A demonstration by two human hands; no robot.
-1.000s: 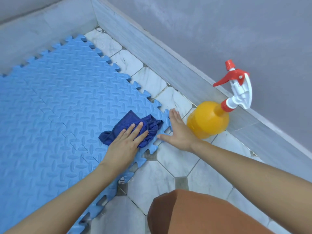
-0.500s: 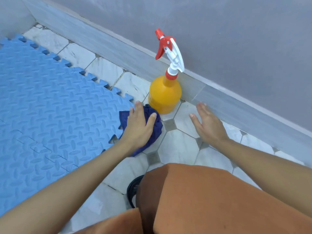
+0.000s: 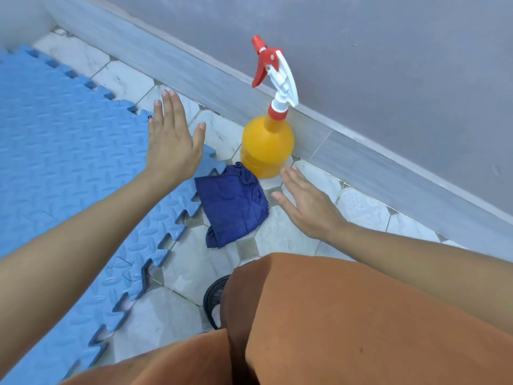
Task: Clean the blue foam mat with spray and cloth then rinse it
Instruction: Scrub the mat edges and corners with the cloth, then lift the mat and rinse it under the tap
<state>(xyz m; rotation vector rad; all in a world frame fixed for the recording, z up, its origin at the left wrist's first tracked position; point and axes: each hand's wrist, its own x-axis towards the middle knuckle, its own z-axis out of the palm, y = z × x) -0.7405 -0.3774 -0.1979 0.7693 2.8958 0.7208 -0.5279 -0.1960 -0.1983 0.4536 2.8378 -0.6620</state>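
Setting: pale marble floor tiles (image 3: 280,237) meeting a grey skirting and grey wall across the upper right of the frame.
Mat: blue foam mat (image 3: 69,151) fills the left side, its toothed edge running diagonally from upper left toward the bottom left.
Cloth: dark blue cloth (image 3: 234,205) lies crumpled at centre frame, mostly on the tiles, its upper left corner at the mat edge.
Spray: orange spray bottle (image 3: 268,145) stands upright against the skirting, just above the cloth and touching or nearly so; red trigger faces left.
Left hand (image 3: 173,140): fingers straight and spread, holding nothing, palm down over the mat corner.
Right hand (image 3: 308,207): fingers extended, holding nothing, low over the tiles just right of the cloth.
Step (judged): wiping looks paused, cloth released; next is likely lifting the mat toward rinsing.
Advice: grip the mat edge with both hands, lift evenly so interlocked tiles do not separate, and keep clear of the bottle.
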